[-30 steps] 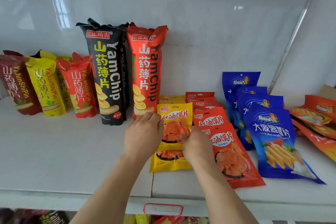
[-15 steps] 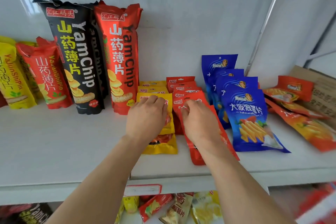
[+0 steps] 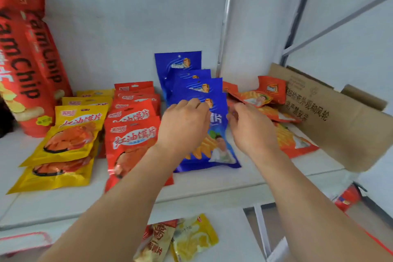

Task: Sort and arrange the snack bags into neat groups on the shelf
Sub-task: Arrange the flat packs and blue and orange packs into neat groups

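A row of blue snack bags stands overlapping at the middle of the white shelf. My left hand lies over the upper left of the front blue bag, fingers curled on it. At that bag's right edge, my right hand holds it with its fingertips. Left of the blue row are a red bag row and a yellow bag row. Orange-red bags lie in a loose heap to the right.
Tall red YamChip bags stand at the far left. A brown cardboard box flap leans in at the right, over the orange-red heap. More snack bags lie on the lower shelf. A metal upright runs up the back.
Both hands have left the yellow and red bags and moved right onto the front blue bag. The view has swung right, so the YamChip bags now sit at the left edge.
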`<move>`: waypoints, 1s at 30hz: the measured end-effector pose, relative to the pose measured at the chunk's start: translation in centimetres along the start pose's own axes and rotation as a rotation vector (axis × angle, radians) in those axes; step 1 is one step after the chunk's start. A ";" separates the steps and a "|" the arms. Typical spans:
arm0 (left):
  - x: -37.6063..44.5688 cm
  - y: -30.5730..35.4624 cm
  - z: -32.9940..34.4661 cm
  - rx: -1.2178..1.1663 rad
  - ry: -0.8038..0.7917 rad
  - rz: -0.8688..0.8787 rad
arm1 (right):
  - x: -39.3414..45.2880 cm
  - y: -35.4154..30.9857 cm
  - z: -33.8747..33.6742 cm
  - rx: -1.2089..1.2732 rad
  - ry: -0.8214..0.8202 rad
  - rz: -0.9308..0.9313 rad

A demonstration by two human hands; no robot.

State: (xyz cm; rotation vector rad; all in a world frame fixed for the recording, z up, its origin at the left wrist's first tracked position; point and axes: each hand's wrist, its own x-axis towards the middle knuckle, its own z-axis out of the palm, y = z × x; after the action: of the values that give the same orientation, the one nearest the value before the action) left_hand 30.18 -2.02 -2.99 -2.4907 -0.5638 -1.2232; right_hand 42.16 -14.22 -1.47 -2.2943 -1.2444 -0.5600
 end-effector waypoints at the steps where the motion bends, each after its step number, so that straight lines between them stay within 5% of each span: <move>1: 0.7 1.9 0.7 0.007 -0.025 -0.007 | 0.2 2.2 -0.2 0.003 0.003 0.012; 5: 3.0 8.9 3.6 -0.059 -0.148 -0.105 | 1.4 10.4 -0.6 0.057 -0.023 0.119; 10: 4.9 15.3 6.4 -0.412 -0.409 -0.583 | 3.2 17.8 0.3 0.160 -0.114 0.243; 16: 5.6 18.4 10.5 -0.826 -0.317 -1.145 | 4.9 20.8 2.0 0.332 -0.202 0.282; 22: 7.6 18.6 10.8 -0.486 -0.193 -0.905 | 9.0 20.5 3.0 0.515 -0.252 0.382; 30: 10.7 17.5 12.2 -0.531 -0.146 -0.767 | 13.5 20.1 5.3 0.429 -0.368 0.513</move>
State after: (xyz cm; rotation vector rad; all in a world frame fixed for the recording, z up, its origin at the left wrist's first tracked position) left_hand 52.77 -9.78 -3.33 -2.9180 -1.5074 -1.6142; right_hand 66.82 -11.81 -2.43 -2.2583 -0.7633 0.2943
